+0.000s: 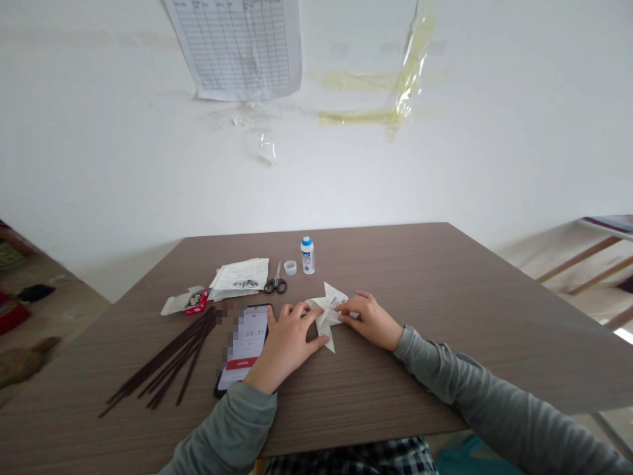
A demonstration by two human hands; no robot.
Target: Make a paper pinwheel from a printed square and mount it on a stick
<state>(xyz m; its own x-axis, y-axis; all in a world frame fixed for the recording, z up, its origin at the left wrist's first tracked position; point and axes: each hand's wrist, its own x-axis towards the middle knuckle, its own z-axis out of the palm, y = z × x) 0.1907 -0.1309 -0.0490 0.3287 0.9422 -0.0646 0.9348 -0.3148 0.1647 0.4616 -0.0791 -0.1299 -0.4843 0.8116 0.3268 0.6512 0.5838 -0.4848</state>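
Note:
A paper pinwheel (325,322), folded from printed sheet, lies on the brown table between my two hands. Its pointed blades stick out at the top and the bottom. From the left side, my left hand (289,333) holds it with thumb and index finger, the thumb at the lower blade. My right hand (368,320) grips the right part with fingers bent together, covering that blade. A phone (246,346) showing a timer lies just beside my left wrist.
Dark brown sticks (165,359) lie fanned out at the left. Behind them are an open small red box (196,301) of metal bits, stacked paper sheets (240,277), scissors (276,282), a clear cap (290,267) and a blue-capped white bottle (307,257). A white wall (346,178) borders the table's back.

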